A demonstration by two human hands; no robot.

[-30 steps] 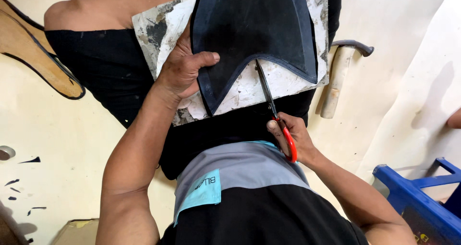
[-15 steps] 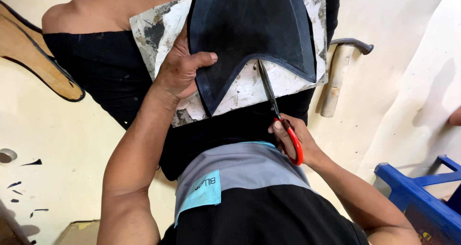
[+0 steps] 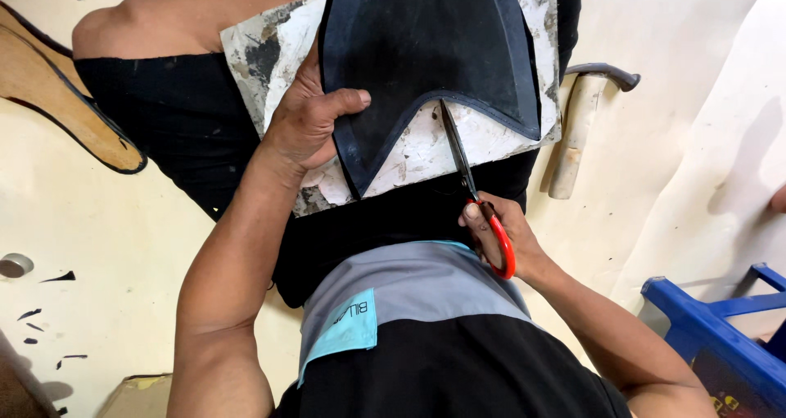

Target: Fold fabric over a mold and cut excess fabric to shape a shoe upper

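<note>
rubber sheet: the black rubber sheet [image 3: 426, 58] lies flat on a paint-stained white board [image 3: 426, 152] across the person's lap, its notched near edge pointing at the body.
how it handles: looks thin, floppy and light, a bit grippy rather than slick; likely to buckle if taken by a free point, so best pinned flat close to the cut line.
left hand: the left hand [image 3: 307, 123] presses on the sheet's left point, thumb lying over the top, fingers [image 3: 348, 103] clenched round the edge of sheet and board.
right hand: the right hand [image 3: 495, 230] is closed through the red loops of the scissors [image 3: 471, 180], blades almost together, tips touching the raised rim of the notch.
around: a hammer [image 3: 581, 123] lies on the floor just off the board's right edge; a tan sole-shaped cutout [image 3: 57, 99] sits well off to the left; a blue plastic stool [image 3: 720, 328] is at lower right; black offcuts [image 3: 49, 303] dot the floor.
in the way: little, i'd say; only the board's near edge under the blades crowds them.
</note>
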